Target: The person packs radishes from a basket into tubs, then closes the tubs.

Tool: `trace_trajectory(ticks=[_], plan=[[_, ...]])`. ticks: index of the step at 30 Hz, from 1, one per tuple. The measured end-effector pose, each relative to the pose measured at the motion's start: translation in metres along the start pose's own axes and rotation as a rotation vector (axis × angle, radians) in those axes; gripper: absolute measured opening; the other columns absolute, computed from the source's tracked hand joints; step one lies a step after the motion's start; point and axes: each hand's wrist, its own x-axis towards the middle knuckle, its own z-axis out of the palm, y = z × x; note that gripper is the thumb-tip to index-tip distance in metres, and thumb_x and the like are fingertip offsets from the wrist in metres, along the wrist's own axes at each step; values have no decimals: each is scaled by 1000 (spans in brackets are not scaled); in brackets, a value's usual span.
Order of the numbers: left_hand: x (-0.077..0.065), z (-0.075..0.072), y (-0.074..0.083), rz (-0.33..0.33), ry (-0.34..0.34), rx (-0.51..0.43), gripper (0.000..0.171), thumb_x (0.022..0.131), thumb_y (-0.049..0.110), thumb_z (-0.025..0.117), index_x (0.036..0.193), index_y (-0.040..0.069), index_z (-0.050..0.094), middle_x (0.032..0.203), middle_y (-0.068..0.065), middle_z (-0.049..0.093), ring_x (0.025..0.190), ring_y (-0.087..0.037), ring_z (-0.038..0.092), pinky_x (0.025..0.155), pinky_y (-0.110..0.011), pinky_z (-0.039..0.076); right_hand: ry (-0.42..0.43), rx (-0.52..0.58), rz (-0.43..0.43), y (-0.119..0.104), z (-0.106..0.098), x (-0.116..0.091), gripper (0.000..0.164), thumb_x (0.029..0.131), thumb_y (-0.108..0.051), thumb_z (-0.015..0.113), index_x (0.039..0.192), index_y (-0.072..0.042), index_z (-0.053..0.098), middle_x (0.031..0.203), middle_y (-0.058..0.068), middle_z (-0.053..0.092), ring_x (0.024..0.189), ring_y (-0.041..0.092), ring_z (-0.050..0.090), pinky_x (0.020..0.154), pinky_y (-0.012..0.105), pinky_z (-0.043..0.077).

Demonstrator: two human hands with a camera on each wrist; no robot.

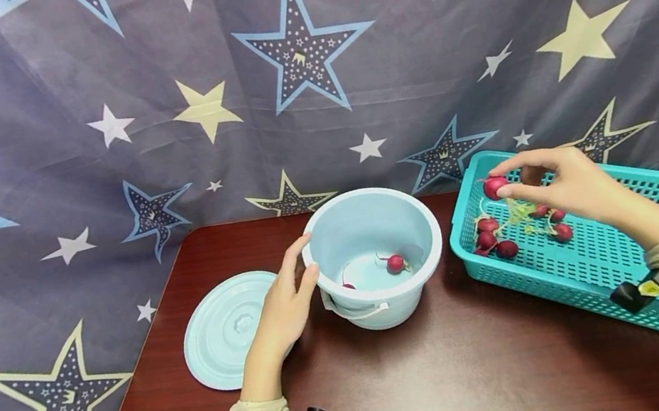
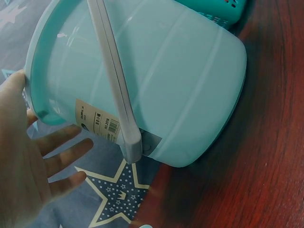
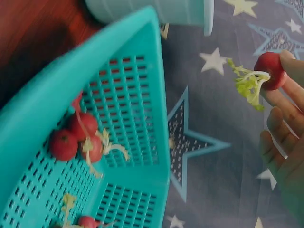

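My right hand (image 1: 572, 185) pinches a red radish (image 1: 496, 188) between thumb and fingertips above the left end of the turquoise basket (image 1: 580, 273). Pale green leaves (image 3: 249, 85) hang from this radish in the right wrist view. Several more radishes (image 3: 64, 145) lie in the basket. The light blue bucket (image 1: 381, 309) stands upright at the middle of the table with two radishes (image 1: 395, 264) inside, one partly hidden by the rim. My left hand (image 1: 286, 298) rests its fingertips against the bucket's left rim, with its other fingers (image 2: 71, 154) loosely extended beside the wall.
A round light blue lid (image 1: 220, 334) lies flat left of the bucket, partly behind my left forearm. The bucket's handle (image 2: 114, 71) hangs down its near side. A star-patterned cloth (image 1: 317, 128) hangs behind the dark red wooden table (image 1: 434, 376).
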Motion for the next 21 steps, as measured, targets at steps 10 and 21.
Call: trace_trajectory(ticks=[10, 21], plan=[[0, 0, 1, -1, -11, -17, 48, 105, 43, 45, 150, 50, 28, 153, -1, 39, 138, -25, 40, 106, -57, 34, 87, 90, -13, -32, 18, 2, 29, 88, -10, 76, 117, -16, 74, 70, 4, 59, 60, 13, 49, 46, 30, 33], [-1, -1, 2, -5, -12, -13, 48, 105, 47, 43, 150, 50, 28, 153, -2, 40, 135, -26, 44, 105, -56, 36, 129, 155, -56, -65, 46, 4, 27, 88, -17, 78, 115, -20, 75, 73, 0, 60, 67, 14, 54, 51, 26, 44]])
